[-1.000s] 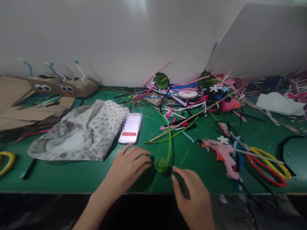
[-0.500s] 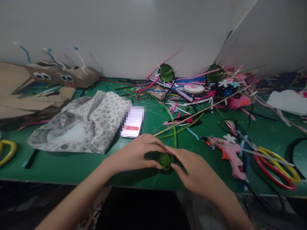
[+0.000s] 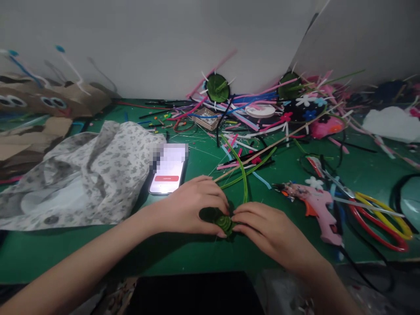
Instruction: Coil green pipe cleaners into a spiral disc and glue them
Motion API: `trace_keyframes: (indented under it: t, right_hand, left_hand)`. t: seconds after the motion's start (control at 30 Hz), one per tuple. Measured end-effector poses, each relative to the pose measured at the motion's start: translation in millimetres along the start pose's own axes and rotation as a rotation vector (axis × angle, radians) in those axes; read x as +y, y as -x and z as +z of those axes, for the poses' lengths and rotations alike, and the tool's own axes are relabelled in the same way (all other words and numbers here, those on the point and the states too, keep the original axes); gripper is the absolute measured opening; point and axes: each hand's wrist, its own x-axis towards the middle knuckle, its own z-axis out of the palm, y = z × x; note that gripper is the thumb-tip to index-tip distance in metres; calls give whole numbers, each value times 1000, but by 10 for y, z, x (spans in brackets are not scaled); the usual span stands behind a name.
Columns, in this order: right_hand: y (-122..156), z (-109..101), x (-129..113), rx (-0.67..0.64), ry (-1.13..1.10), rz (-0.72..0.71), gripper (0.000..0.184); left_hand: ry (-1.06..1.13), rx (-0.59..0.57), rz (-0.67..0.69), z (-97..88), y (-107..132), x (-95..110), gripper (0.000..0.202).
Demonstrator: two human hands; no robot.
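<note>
Head view: left hand point(image 3: 193, 205) pinches green coil point(image 3: 226, 224) over near edge of green table point(image 3: 183, 258); right hand point(image 3: 275, 232) pinches coil's right side. Likely winding strand point(image 3: 243, 175); next turn needs steady hold, snug wrap.

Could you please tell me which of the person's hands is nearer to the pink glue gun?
The right: the right hand is left of the pink glue gun, apart from it; the left hand is farther left.

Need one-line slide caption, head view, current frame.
Left hand and right hand hold a coiled green strip at a green table, phone at left, pink glue gun at right.
</note>
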Motion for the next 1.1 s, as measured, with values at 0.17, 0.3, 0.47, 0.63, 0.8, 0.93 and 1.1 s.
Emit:
trace_keyframes:
  t: [0.17, 0.3, 0.47, 0.63, 0.8, 0.93, 1.1]
  right_hand:
    - [-33, -87, 76, -10, 81, -41, 24]
    - [-114, -140, 99, -89, 103, -4, 25]
    - [-239, -142, 90, -114, 78, 8, 30]
    - [-378, -80, 51, -36, -31, 35, 30]
    - [-293, 37, -80, 248, 35, 272, 13]
    - [-1, 272, -275, 503, -76, 548, 6]
    - [168, 550, -463, 473, -534, 767, 22]
  left_hand:
    - [70, 59, 4, 92, 24, -75, 21]
    - [122, 83, 3, 135, 39, -116, 19]
    - [133, 128, -11, 169, 49, -127, 19]
    - [127, 145, -36, 197, 57, -127, 21]
    - [119, 153, -35, 206, 67, -114, 23]
    - [108, 157, -21, 213, 75, -106, 22]
    - [128, 166, -18, 233, 79, -101, 22]
